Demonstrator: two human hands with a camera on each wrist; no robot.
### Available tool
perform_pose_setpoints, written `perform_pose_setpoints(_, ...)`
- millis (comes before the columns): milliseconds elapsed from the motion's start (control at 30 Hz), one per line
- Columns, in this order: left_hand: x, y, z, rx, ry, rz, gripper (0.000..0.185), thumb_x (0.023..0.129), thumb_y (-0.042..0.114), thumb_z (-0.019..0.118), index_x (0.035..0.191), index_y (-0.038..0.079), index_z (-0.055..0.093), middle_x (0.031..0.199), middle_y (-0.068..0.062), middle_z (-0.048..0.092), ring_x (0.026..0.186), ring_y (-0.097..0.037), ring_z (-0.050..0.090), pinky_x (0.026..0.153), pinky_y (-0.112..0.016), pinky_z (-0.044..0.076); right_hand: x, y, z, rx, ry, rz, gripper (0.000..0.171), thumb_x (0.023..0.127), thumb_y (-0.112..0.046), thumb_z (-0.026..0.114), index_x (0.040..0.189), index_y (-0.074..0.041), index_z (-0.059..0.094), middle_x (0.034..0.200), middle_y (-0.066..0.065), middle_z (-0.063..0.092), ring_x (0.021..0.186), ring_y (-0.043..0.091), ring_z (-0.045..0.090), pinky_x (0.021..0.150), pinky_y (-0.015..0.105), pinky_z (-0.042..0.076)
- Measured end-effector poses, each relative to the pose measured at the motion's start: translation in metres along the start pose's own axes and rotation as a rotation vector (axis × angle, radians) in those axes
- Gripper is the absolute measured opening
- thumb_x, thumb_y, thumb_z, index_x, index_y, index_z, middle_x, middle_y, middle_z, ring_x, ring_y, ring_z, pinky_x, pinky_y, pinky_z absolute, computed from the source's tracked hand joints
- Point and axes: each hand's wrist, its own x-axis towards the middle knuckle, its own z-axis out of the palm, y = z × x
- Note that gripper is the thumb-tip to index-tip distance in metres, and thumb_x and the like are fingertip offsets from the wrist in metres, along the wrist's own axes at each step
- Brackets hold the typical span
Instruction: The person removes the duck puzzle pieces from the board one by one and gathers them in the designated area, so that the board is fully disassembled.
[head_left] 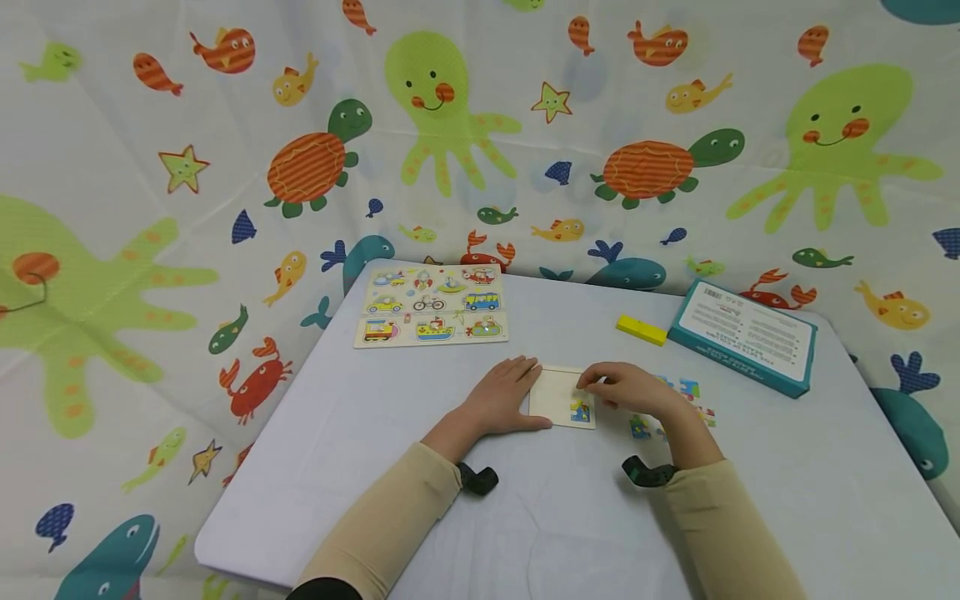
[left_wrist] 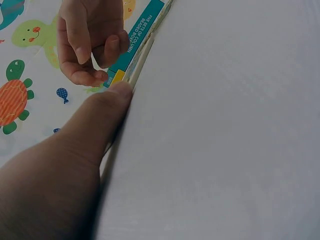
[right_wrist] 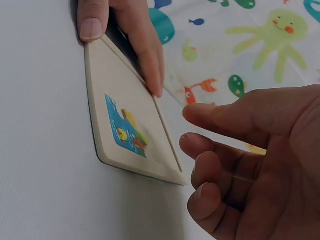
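Note:
A small pale jigsaw tray lies on the white table, with a colourful patch of puzzle pieces in its lower right corner. My left hand rests at the tray's left side, fingers extended; the right wrist view shows its thumb on one corner and a finger along an edge. Over the right side of the tray hovers my right hand, its fingers loosely bent. A gap shows between its thumb and forefinger, with nothing held. Loose jigsaw pieces lie beneath and beyond it, partly hidden.
Behind on the left lies a larger puzzle board with vehicle pictures. A yellow block sits beside a teal box at the back right. A sea-animal printed curtain hangs behind the table.

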Motion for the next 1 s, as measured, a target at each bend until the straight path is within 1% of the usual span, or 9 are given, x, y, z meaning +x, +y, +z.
perform_pose_setpoints(100,0.000,0.000,0.000,0.003,0.003,0.001,0.105,0.068,0.087,0.031,0.147,0.018,0.021,0.153,0.002,0.019,0.143,-0.017,0.012,0.118,-0.035,0.012,0.003,-0.001,0.004,-0.013,-0.002,-0.004,0.015,0.092,-0.031,0.054,0.103,-0.029,0.064,0.099,0.001,0.059,0.072,0.021,0.053,0.064,0.030,0.042)
perform_pose_setpoints(167,0.000,0.000,0.000,0.004,0.005,0.002,0.105,0.068,0.087,0.031,0.147,0.018,0.021,0.153,0.002,0.019,0.143,-0.017,0.012,0.118,-0.035,0.012,0.005,0.000,0.006,-0.033,-0.003,-0.005,0.015,0.092,-0.031,0.054,0.103,-0.030,0.064,0.101,-0.001,0.058,0.077,0.019,0.053,0.066,0.030,0.041)
perform_pose_setpoints(300,0.000,0.000,0.001,0.006,0.006,0.006,0.105,0.069,0.086,0.032,0.147,0.018,0.021,0.153,0.002,0.019,0.143,-0.017,0.012,0.118,-0.035,0.012,0.007,0.001,0.010,-0.078,-0.009,-0.020,0.015,0.092,-0.028,0.053,0.100,-0.030,0.065,0.102,-0.003,0.058,0.081,0.017,0.051,0.068,0.030,0.041)
perform_pose_setpoints(500,0.000,0.000,0.001,0.009,0.003,0.006,0.105,0.069,0.086,0.032,0.147,0.018,0.020,0.153,0.002,0.019,0.143,-0.018,0.012,0.118,-0.035,0.012,0.008,0.000,0.014,-0.092,-0.017,-0.025,0.016,0.092,-0.023,0.052,0.096,-0.027,0.067,0.095,0.000,0.058,0.075,0.018,0.052,0.064,0.029,0.043)
perform_pose_setpoints(733,0.000,0.000,0.001,0.005,0.009,0.007,0.105,0.069,0.086,0.032,0.147,0.018,0.021,0.153,0.002,0.021,0.143,-0.017,0.013,0.118,-0.035,0.013,0.011,0.000,0.016,-0.109,-0.021,0.021,0.017,0.091,-0.024,0.051,0.090,-0.029,0.068,0.093,-0.001,0.057,0.076,0.018,0.052,0.063,0.028,0.043)
perform_pose_setpoints(1000,0.000,0.001,0.000,0.006,0.000,0.008,0.104,0.069,0.086,0.033,0.147,0.017,0.022,0.153,0.001,0.021,0.143,-0.018,0.014,0.118,-0.036,0.013,0.011,-0.001,0.017,-0.104,-0.023,0.038,0.016,0.091,-0.023,0.052,0.090,-0.026,0.067,0.089,0.001,0.056,0.074,0.018,0.052,0.061,0.028,0.042)
